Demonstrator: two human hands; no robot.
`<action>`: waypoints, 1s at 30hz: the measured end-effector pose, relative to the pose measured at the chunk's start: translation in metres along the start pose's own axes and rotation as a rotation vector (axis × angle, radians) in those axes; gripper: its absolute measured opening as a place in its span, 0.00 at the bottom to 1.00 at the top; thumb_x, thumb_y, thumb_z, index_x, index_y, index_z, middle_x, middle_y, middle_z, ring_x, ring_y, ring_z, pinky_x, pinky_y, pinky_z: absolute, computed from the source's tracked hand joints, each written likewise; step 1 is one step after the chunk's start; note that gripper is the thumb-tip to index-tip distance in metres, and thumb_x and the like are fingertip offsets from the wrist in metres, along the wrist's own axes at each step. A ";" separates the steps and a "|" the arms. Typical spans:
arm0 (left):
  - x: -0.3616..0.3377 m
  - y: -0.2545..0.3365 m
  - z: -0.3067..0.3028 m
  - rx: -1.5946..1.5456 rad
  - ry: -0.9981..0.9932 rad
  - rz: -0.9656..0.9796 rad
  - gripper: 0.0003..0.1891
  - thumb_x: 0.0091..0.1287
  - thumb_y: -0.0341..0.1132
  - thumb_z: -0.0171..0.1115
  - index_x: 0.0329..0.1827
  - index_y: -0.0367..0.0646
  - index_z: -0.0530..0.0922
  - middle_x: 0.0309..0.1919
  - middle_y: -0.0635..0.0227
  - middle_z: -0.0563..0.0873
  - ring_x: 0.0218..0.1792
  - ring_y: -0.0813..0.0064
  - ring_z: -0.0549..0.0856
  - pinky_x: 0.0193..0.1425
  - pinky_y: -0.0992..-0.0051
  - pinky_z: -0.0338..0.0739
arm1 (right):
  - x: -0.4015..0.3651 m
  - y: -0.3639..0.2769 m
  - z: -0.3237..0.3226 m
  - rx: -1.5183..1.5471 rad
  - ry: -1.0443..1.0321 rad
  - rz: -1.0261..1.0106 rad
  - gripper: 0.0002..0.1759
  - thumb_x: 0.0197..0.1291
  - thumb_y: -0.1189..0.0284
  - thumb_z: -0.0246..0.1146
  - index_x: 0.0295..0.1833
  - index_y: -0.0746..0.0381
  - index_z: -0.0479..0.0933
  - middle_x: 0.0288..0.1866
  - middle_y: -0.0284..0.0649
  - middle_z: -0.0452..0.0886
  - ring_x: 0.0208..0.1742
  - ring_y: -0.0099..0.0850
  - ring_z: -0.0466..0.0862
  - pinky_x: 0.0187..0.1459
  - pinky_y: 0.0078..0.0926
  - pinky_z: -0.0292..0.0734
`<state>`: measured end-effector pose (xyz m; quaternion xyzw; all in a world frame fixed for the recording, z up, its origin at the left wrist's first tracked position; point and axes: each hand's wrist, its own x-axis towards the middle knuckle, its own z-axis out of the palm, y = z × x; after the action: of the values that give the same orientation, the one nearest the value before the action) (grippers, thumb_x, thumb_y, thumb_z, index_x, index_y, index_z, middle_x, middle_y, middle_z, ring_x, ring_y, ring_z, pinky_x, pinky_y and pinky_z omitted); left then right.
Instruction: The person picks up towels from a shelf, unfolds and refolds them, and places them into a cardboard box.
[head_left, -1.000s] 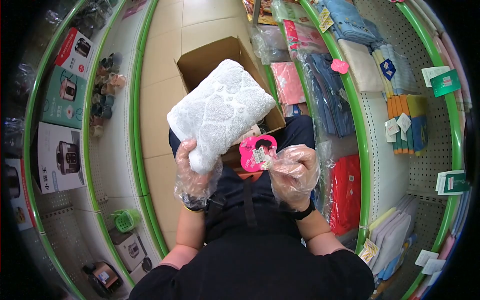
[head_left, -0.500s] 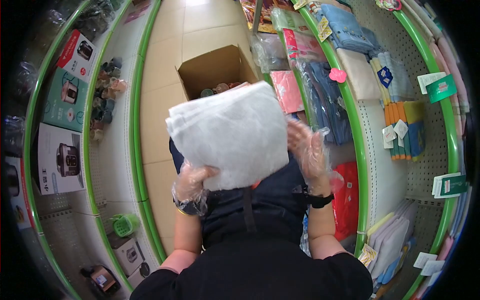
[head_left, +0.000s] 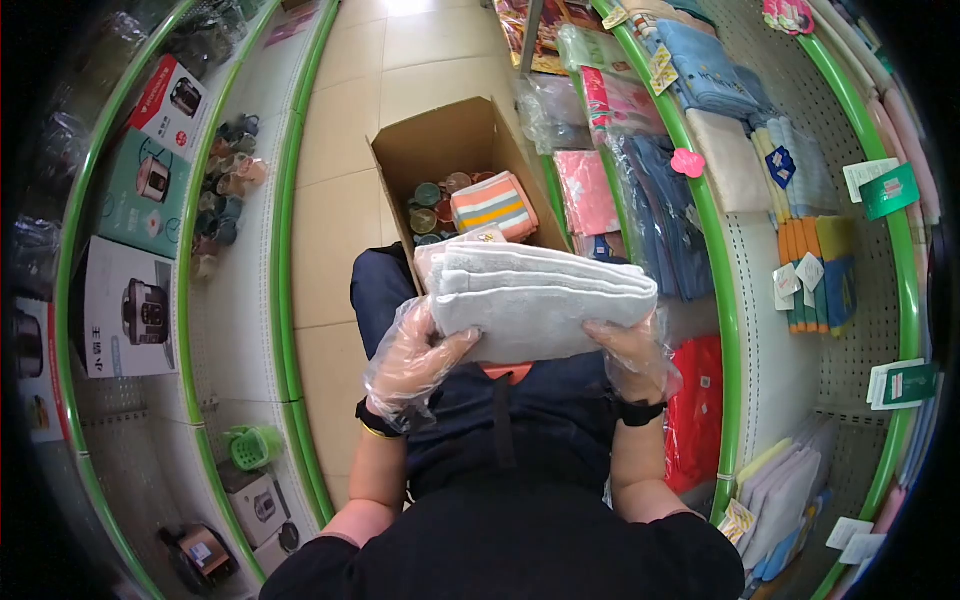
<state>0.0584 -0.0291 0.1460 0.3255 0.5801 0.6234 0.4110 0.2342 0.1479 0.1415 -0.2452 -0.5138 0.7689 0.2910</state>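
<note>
A folded white towel [head_left: 540, 325] is held level in front of my lap, its layered folds facing away from me. My left hand [head_left: 415, 355], in a clear plastic glove, grips its left end with the thumb on top. At the right end my gloved right hand [head_left: 638, 350] grips it the same way; the fingers of both hands are hidden underneath. Just beyond stands an open cardboard box [head_left: 440, 145]. Inside it lie a striped orange, white and grey towel [head_left: 497, 208] and several small cups or jars [head_left: 428, 195].
Green-edged shelves flank the aisle. On the left are boxed cookers [head_left: 130, 310], several small cups [head_left: 225, 180] and a green basket [head_left: 250, 447]. The right shelf bears folded towels [head_left: 730, 160] with tags; below are a pink package [head_left: 585, 190] and a red package [head_left: 693, 410].
The towel has tipped from a raised, tilted position to a lower, flatter one. My right hand, open beside it before, has closed on its right end. More of the box's contents shows.
</note>
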 end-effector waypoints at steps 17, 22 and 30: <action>0.012 -0.024 0.012 -0.130 0.329 0.114 0.18 0.66 0.28 0.54 0.59 0.35 0.70 0.49 0.65 0.79 0.50 0.77 0.76 0.57 0.76 0.68 | 0.000 0.002 -0.002 -0.004 -0.366 0.350 0.42 0.48 0.76 0.72 0.67 0.66 0.58 0.60 0.40 0.72 0.57 0.26 0.73 0.59 0.27 0.69; 0.019 -0.040 -0.005 -0.050 0.267 -0.015 0.14 0.69 0.30 0.52 0.56 0.36 0.70 0.43 0.64 0.80 0.40 0.79 0.79 0.45 0.78 0.74 | 0.007 -0.025 -0.016 -0.054 -0.206 0.206 0.37 0.55 0.79 0.65 0.69 0.65 0.56 0.62 0.40 0.71 0.59 0.26 0.72 0.62 0.29 0.66; 0.022 -0.051 -0.009 -0.169 0.156 -0.061 0.12 0.71 0.37 0.52 0.49 0.37 0.72 0.36 0.60 0.82 0.30 0.78 0.81 0.34 0.80 0.75 | 0.068 -0.106 -0.096 0.133 0.273 -0.227 0.30 0.55 0.74 0.64 0.61 0.71 0.63 0.55 0.47 0.75 0.55 0.36 0.78 0.56 0.34 0.75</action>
<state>0.0472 -0.0144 0.0926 0.2223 0.5653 0.6808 0.4094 0.2720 0.2896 0.2012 -0.2678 -0.4419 0.7231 0.4585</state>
